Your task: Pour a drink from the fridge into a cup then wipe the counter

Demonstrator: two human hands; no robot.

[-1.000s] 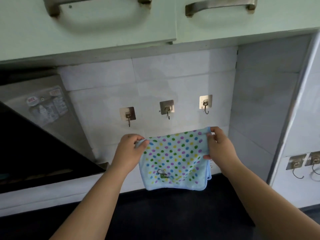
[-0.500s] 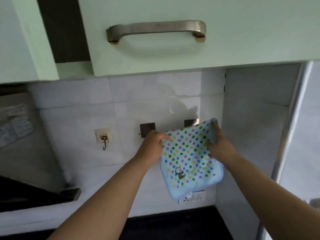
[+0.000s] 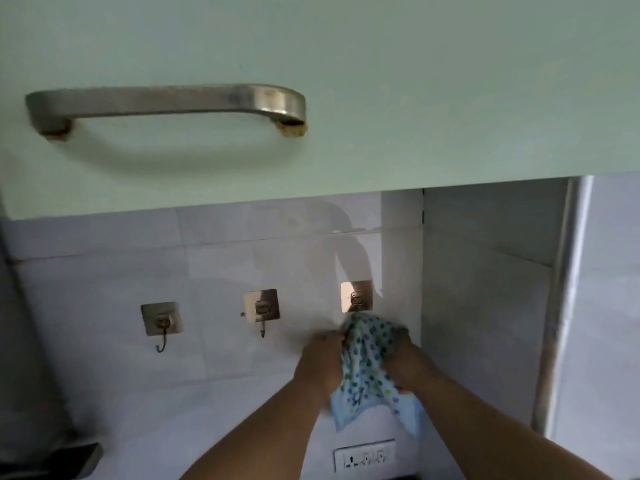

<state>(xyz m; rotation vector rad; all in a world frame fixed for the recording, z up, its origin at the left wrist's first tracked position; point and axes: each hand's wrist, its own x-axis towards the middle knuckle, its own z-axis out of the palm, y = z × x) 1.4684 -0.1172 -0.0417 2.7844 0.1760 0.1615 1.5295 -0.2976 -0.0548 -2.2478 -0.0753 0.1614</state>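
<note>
- Forearms come up from the bottom edge, both hands meet at the cloth (image 3: 372, 365).
- Left hand (image 3: 320, 362): fingers curled shut on the cloth's left side, bunching it.
- Right hand (image 3: 403, 351): fingers closed on the cloth's right side, partly hidden by fabric.
- Cloth: dotted, blue-edged, gathered between the two hands; lower part hangs loose below the fingers, top corner pokes up above them.
- Socket (image 3: 363, 457) on the wall below the hanging cloth, just under the hands.
- Right hook (image 3: 356, 299) directly above the fingertips; cloth top touches or nearly touches it, can't tell if the loop is on it.
- Middle hook (image 3: 261, 308) and left hook (image 3: 161, 322) to the left of the left fingers, both bare.
- Tiled wall (image 3: 225, 258) behind the fingers; side panel (image 3: 485, 306) right of the right hand.
- Cabinet (image 3: 381, 98) with handle (image 3: 166, 100) well above the hands.
- Progress, judged: no cup, drink, fridge or counter in view, so pour and wipe can't be checked here.
- Cloth at the hook reads as hanging it up, likely the closing step after wiping; could equally be taking it down to wipe, frame alone doesn't settle it.
- Left, if hanging: seat the loop on the right hook, let go with both hands.
</note>
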